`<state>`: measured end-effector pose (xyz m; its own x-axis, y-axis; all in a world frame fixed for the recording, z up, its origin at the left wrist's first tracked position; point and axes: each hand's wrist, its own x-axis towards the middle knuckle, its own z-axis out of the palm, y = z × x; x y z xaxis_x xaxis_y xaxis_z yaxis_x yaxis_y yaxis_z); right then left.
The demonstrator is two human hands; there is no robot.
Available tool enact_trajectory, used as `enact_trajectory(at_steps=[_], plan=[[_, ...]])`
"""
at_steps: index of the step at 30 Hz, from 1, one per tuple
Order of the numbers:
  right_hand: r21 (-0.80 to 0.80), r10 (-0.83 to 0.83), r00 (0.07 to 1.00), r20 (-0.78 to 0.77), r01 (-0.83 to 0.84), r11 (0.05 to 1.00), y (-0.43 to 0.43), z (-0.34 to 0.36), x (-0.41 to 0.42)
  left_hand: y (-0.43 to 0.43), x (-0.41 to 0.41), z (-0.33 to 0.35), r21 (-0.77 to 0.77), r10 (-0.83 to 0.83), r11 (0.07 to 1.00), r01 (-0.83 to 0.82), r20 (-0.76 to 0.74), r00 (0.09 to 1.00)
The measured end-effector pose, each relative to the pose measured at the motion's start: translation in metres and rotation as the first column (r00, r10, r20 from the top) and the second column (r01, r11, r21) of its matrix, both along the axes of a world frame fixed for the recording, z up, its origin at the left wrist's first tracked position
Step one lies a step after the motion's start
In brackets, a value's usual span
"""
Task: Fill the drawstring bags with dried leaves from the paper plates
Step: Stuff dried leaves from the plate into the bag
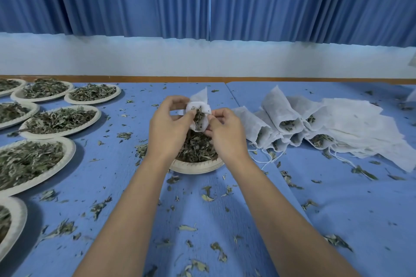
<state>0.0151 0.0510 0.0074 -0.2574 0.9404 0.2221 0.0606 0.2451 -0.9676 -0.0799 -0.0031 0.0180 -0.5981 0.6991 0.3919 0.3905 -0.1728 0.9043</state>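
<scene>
- Pinching the bag (pixel 198 117) mouth, the left hand (pixel 167 129) and right hand (pixel 225 132) hold it above a plate (pixel 195 167) of leaves (pixel 193 146).
- Filled bags (pixel 283 123) lie right of it.

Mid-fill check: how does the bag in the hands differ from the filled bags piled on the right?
The held bag is raised over the near plate, pinched by the left hand and right hand; the filled bags lie on the table, untouched. The held bag is single; the filled bags are stacked on their sides. Both are white fabric with dried leaves showing at the mouth.
</scene>
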Motion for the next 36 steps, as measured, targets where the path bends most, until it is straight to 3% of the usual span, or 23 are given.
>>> enact_trajectory(at_steps=[6, 13, 16, 21, 23, 26, 28, 29, 32, 36], plan=[[0.017, 0.063, 0.998, 0.006, -0.063, 0.998, -0.004, 0.002, -0.001, 0.006, 0.003, -0.002, -0.034, 0.141, 0.988, -0.151, -0.206, 0.968], [0.13, 0.037, 0.986, 0.162, -0.059, 0.99, -0.009, 0.0, -0.003, 0.012, -0.001, -0.002, -0.076, 0.293, 0.937, -0.342, -0.366, 0.883], [0.068, 0.056, 0.994, 0.091, -0.062, 0.996, -0.01, 0.001, -0.003, 0.011, -0.004, -0.001, -0.074, 0.294, 0.94, -0.332, -0.315, 0.903], [-0.08, 0.132, 0.974, -0.186, -0.149, 0.986, -0.008, 0.003, -0.002, 0.002, -0.003, 0.0, -0.061, 0.127, 0.99, -0.13, -0.05, 0.991], [-0.145, 0.144, 0.951, -0.274, -0.188, 0.971, -0.009, 0.004, -0.002, -0.003, 0.0, 0.0, -0.045, 0.129, 0.991, -0.127, 0.045, 0.991], [-0.203, 0.154, 0.929, -0.336, -0.231, 0.952, -0.009, 0.005, -0.002, -0.006, 0.002, -0.003, -0.122, 0.215, 0.969, -0.216, -0.017, 0.976], [-0.203, 0.129, 0.952, -0.278, -0.19, 0.961, -0.01, 0.002, -0.003, -0.006, 0.003, -0.004, -0.116, 0.24, 0.963, -0.245, -0.053, 0.969], [-0.157, 0.085, 0.98, -0.179, -0.114, 0.981, -0.01, 0.001, -0.003, -0.006, 0.004, -0.005, -0.099, 0.255, 0.96, -0.263, -0.085, 0.963], [0.146, -0.093, 0.985, 0.143, 0.072, 0.987, -0.01, -0.001, 0.0, -0.005, 0.006, -0.006, -0.073, 0.292, 0.944, -0.321, -0.262, 0.92], [0.365, -0.163, 0.95, 0.266, 0.057, 0.929, -0.008, 0.002, 0.002, -0.003, 0.016, -0.006, 0.009, 0.272, 0.958, -0.286, -0.343, 0.899]])
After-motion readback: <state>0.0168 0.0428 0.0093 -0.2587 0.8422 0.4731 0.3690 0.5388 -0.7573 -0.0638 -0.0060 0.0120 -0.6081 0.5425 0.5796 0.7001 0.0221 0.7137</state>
